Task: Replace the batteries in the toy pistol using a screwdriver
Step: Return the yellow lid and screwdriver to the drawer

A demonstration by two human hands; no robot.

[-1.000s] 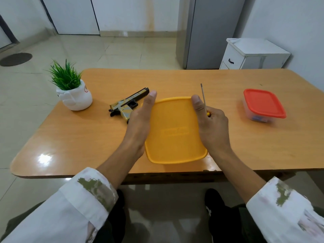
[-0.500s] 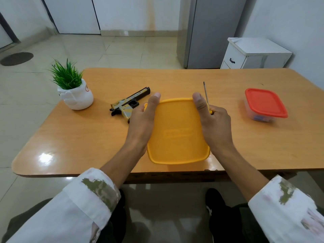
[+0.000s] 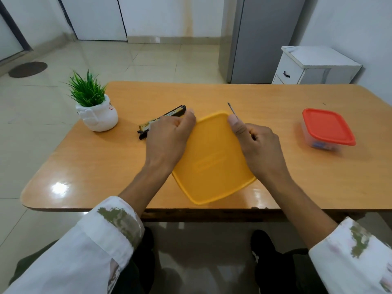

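At near desk (image 3: 95, 166) edge | left hand (image 3: 167, 141) grips yellow lid (image 3: 212, 164) corner | right hand (image 3: 261, 149) clutches screwdriver (image 3: 232, 109), thumb on lid | risk: lid pops, slides off desk

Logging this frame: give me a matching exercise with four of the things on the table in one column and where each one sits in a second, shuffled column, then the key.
Things
1. toy pistol
2. screwdriver
3. yellow lid
4. red-lidded box

Places
a. alone towards the right end of the table
b. gripped in the right hand, shaft pointing away
c. held between the two hands
d. lying on the table just behind the left hand

Pairs: 1-d, 2-b, 3-c, 4-a
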